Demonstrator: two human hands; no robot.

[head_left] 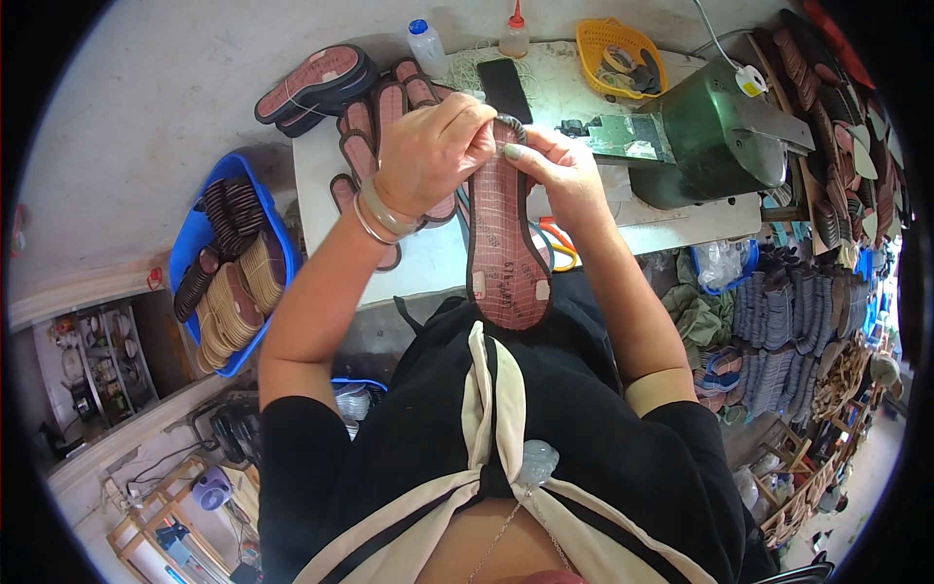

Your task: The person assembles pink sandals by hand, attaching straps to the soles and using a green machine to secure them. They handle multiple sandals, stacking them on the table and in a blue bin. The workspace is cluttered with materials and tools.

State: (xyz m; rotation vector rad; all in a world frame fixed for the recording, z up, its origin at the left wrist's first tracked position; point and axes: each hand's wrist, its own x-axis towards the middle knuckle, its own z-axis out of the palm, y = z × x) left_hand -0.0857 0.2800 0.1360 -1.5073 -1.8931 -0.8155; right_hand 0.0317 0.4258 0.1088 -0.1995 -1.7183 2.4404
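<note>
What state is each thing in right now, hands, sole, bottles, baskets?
Left hand: pinching sole's toe end.
Right hand: gripping sole's toe edge.
Sole: held up, pink side showing.
Bottles: upright, capped.
Blue basket: filled with soles.
Yellow basket: upright on table.

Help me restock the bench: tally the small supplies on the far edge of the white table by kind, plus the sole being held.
Plastic bottles: 2, a blue-capped bottle and a red-tipped bottle
Yellow basket: 1
Black phone: 1
Held sole: 1
Total: 5
</note>
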